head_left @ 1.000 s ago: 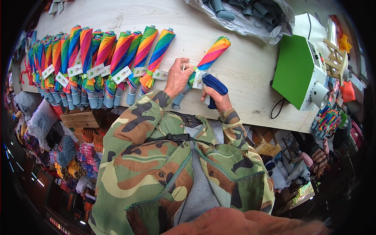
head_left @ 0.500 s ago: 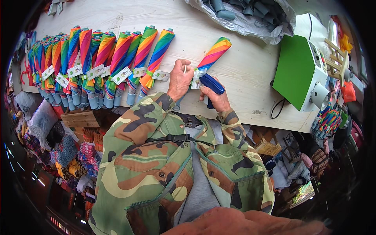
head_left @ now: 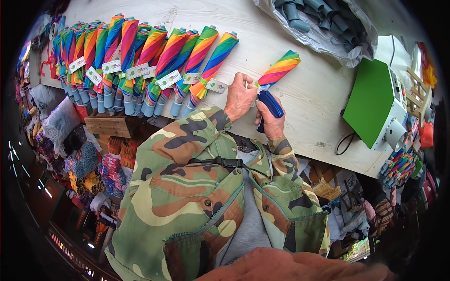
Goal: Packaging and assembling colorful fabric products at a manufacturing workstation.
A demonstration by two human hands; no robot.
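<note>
A folded rainbow umbrella [head_left: 280, 70] lies slanted on the table, its top pointing up and right. My right hand [head_left: 273, 119] is wrapped round a blue hand-held tool, which looks like a stapler [head_left: 271, 104]; its front end meets the umbrella's middle. Against the other side of that middle, beside a bit of light green strap, my left hand [head_left: 240, 97] is closed in a pinch. What lies between its fingertips is hidden. The umbrella's lower part is covered by my hands. To my left leans a row of folded rainbow umbrellas [head_left: 157, 49] with white tags and grey-blue handles.
A clear plastic bag [head_left: 360, 52] of grey-blue tubular parts sits at the far right of the pale table [head_left: 309, 93]. A green and white machine [head_left: 370, 100] with a black cable stands at the right edge. Bundled goods [head_left: 84, 161] are stacked below the table at left.
The whole view has shifted, so the table's things appear further right. The blue tool stays at the umbrella's middle, and the white tag seen there before is now hidden behind my hands.
</note>
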